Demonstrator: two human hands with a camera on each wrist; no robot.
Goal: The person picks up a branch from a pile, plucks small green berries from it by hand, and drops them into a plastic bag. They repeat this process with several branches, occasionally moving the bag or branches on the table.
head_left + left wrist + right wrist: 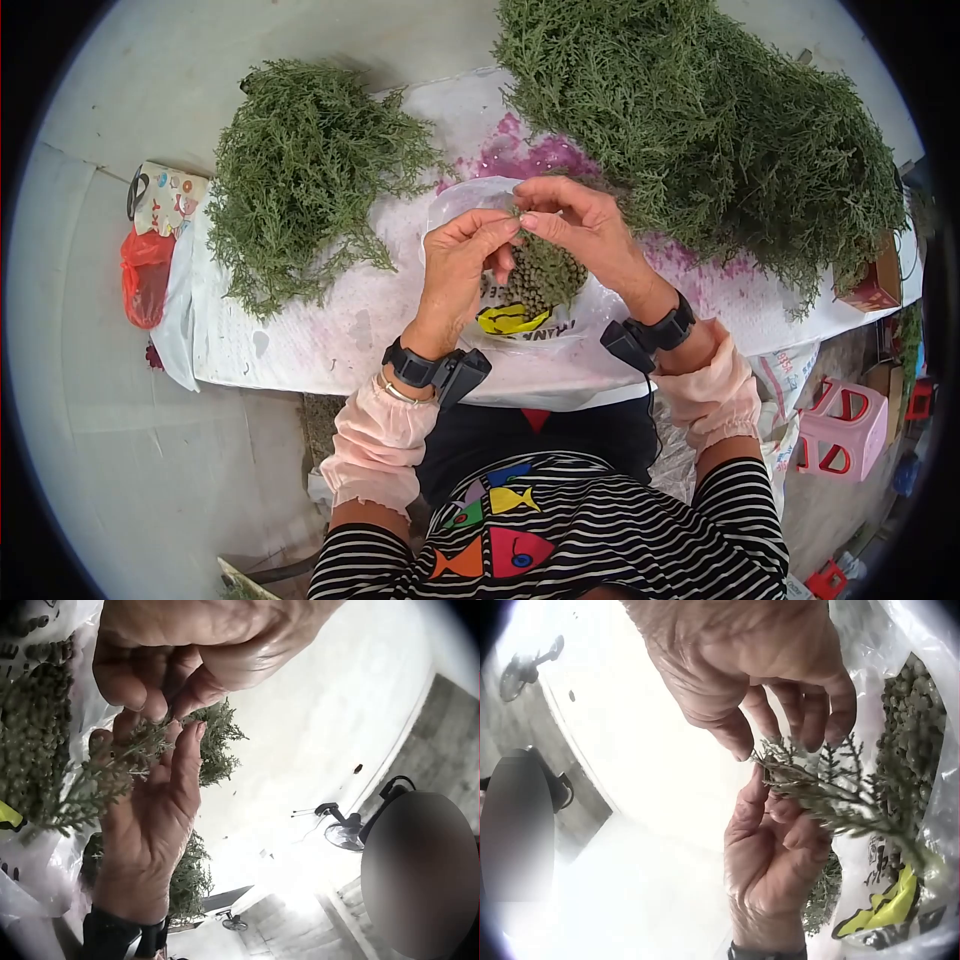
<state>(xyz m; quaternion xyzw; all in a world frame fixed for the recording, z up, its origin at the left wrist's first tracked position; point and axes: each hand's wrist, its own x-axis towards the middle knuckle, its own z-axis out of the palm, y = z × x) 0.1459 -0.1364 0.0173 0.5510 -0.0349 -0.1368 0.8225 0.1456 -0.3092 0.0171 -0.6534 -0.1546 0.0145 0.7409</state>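
Both hands meet over a clear plastic bag (590, 308) with a yellow print and black letters, which holds many small round green cones (527, 288). Between them is a green conifer sprig (847, 795), its leafy end hanging over the bag. My left hand (460, 258) pinches the sprig's stem end between thumb and fingers. Close against it, the thumb and fingertips of my right hand (595, 235) pinch the same sprig near its top. Both wrists wear black camera straps.
A heap of cut conifer branches (310, 185) lies on the white table (300, 355) at the left. A larger heap (700, 130) covers its far right. Purple stains mark the tabletop. A red plastic bag (146, 280) hangs off the left; a pink stool (845, 430) stands right.
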